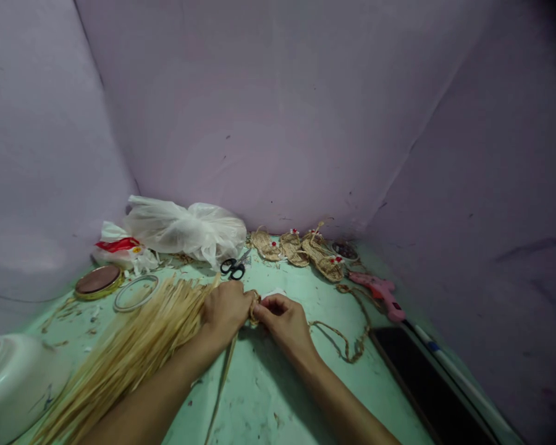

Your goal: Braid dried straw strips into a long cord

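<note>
Between my two hands is a small coil of braided straw cord. My left hand grips its left side with the fingers curled. At its right side my right hand pinches the coil between thumb and fingertips. A loose straw strand hangs from the work toward me. To the right, a length of braided cord curves over the table. A thick bundle of pale straw strands lies under and beside my left forearm. Black-handled scissors rest just beyond my left hand.
Several small woven straw slippers with red beads lie along the back wall. White plastic bags sit at back left, near a round tin lid and a ring. A pink glue gun, a phone and a white jar flank the table.
</note>
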`<action>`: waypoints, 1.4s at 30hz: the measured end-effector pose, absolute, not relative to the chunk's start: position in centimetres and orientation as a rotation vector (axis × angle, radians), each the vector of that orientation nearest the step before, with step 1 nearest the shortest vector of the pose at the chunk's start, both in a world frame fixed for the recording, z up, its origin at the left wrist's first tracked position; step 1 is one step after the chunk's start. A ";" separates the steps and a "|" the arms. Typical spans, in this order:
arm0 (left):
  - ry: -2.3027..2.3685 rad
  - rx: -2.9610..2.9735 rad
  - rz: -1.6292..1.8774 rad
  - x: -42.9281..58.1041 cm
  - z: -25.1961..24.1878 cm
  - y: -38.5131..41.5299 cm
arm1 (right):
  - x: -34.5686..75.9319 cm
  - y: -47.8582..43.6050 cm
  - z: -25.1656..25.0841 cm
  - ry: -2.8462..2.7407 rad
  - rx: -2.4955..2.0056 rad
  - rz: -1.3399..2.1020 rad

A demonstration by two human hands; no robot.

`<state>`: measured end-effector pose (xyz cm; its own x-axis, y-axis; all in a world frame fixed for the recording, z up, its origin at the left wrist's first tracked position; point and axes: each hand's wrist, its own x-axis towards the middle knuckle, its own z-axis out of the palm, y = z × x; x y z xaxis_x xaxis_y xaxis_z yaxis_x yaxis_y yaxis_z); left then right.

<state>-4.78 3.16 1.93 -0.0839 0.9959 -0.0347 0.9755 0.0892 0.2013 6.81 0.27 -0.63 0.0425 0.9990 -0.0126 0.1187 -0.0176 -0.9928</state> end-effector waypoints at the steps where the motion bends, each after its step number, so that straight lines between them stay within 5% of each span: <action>1: 2.200 2.002 0.196 -4.7 1.9 3.1 | 6.9 0.2 -0.6 -1.296 -1.339 1.098; 11: 2.140 1.983 0.266 -4.2 2.4 2.9 | 7.8 0.6 1.3 -1.182 -1.299 1.448; 19: 1.805 2.057 0.258 -3.3 2.8 2.5 | 10.1 3.4 0.8 -1.204 -1.328 1.197; 31: 1.983 1.885 0.393 0.4 0.7 6.3 | 11.9 11.4 -2.4 -1.324 -1.730 0.668; 42: 1.924 2.027 0.330 0.4 0.8 6.5 | 10.6 9.5 -0.2 -1.964 -2.143 0.027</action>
<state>0.40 6.46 0.78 0.0629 0.9965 -0.0555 0.9212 -0.0366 0.3874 10.59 9.48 -0.20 0.0994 0.9846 0.1438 0.9803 -0.0721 -0.1841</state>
